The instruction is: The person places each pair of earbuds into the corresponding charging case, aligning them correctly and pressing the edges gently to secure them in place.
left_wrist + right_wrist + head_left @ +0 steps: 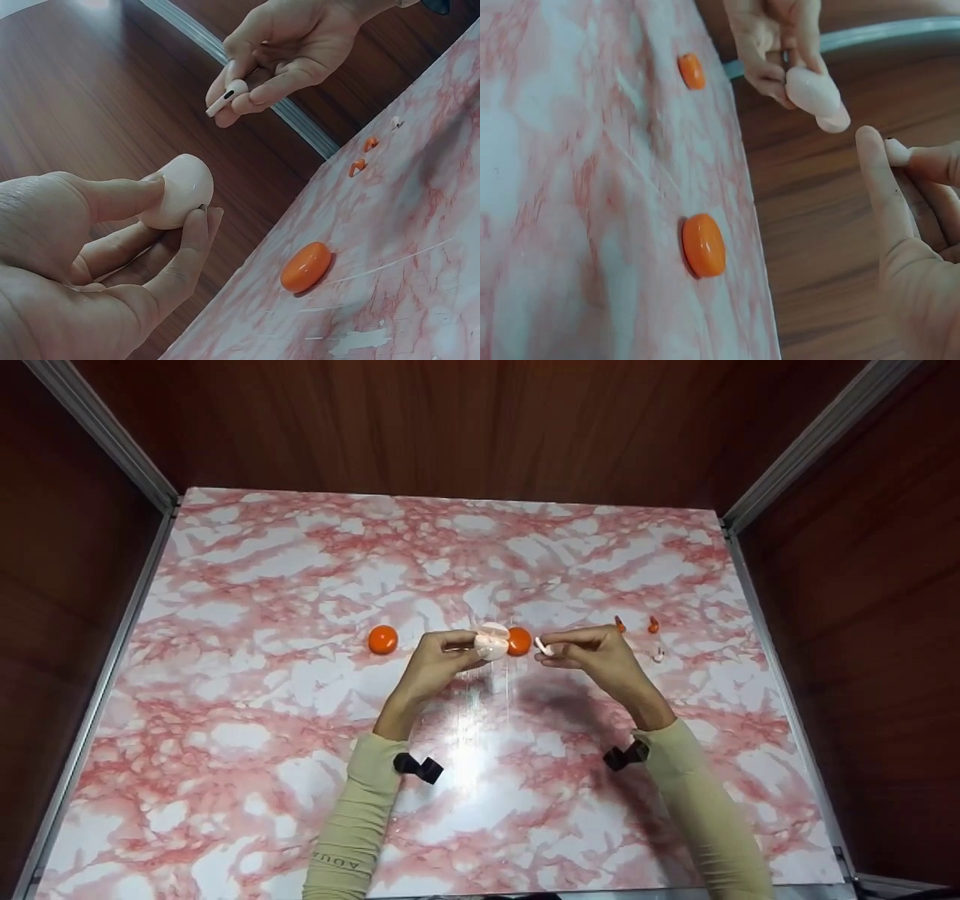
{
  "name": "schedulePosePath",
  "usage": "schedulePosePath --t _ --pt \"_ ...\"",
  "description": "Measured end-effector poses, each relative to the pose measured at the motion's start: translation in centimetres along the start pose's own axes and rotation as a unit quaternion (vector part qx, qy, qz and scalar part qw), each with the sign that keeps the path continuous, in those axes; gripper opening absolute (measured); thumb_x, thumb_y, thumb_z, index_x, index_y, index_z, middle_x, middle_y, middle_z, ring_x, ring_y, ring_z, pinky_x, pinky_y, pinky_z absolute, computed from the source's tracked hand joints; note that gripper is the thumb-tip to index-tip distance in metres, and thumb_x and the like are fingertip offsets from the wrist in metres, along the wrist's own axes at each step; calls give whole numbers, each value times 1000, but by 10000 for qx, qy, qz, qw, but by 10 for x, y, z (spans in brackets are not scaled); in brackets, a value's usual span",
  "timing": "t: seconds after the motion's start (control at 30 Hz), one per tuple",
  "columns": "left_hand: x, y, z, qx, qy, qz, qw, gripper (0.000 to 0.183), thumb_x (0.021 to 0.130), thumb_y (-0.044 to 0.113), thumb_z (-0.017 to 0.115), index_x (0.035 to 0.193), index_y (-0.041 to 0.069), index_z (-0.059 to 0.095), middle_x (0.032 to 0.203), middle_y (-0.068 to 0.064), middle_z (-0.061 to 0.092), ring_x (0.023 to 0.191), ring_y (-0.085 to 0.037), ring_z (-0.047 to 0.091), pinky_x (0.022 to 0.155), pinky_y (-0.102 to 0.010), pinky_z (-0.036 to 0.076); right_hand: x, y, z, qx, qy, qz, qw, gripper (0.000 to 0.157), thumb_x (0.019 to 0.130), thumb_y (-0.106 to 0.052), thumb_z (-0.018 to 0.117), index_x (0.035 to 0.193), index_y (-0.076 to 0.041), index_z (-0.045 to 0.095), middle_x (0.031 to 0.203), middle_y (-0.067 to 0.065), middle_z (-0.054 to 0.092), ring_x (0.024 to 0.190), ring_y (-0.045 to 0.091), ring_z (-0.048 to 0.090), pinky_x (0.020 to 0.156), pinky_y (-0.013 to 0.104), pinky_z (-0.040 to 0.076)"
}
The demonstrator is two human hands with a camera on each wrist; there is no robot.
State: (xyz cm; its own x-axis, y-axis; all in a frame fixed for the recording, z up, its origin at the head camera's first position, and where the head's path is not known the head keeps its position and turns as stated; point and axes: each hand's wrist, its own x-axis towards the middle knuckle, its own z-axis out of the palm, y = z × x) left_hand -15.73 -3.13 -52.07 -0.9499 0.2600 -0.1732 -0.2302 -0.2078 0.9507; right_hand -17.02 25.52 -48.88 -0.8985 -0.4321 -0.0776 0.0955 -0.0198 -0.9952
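My left hand (pixel 433 666) holds a white earbud case (pixel 493 649) above the table, thumb on one side and fingers on the other. Its lid (pixel 835 118) stands open, as the head and right wrist views show. To the right, my right hand (pixel 604 654) pinches a white earbud (pixel 237 88) between thumb and fingertips. In the left wrist view its stem points away from the palm. A small gap separates the earbud from the case. One orange case (pixel 519 641) lies on the table between the two hands, partly covered by the white case in the head view.
Another closed orange case (pixel 382 640) lies left of my left hand. Beyond my right hand lie two orange earbuds (pixel 653 625) and one white earbud (pixel 658 655). The marbled table (pixel 262 780) is bounded by brown wooden panels (pixel 450 427) at the back and sides.
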Motion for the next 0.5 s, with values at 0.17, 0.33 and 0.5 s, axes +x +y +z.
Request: schedulePosePath --t 0.17,0.33,0.5 --pt "-1 0 0 7 -108 29 9999 37 99 -6 65 134 -16 62 128 -31 68 100 -14 75 94 -29 64 3 -1 7 -23 -165 28 9999 32 102 7 56 130 21 62 126 19 72 106 28 79 100 45 61" --pt "-2 -1 -1 82 -167 29 9998 39 99 -6 65 136 -17 59 134 -37 64 103 -15 75 94 -27 64 6 -3 10 -61 -285 12 9996 33 102 4 61 130 20 62 125 16 77 107 28 79 97 43 62" --pt "-2 -2 -3 217 -242 91 9994 38 99 -4 66 135 -15 62 134 -35 66 102 -14 76 94 -27 64 10 -6 11 -136 -496 50 9987 36 102 -5 67 129 20 63 127 23 74 106 27 79 96 42 63"
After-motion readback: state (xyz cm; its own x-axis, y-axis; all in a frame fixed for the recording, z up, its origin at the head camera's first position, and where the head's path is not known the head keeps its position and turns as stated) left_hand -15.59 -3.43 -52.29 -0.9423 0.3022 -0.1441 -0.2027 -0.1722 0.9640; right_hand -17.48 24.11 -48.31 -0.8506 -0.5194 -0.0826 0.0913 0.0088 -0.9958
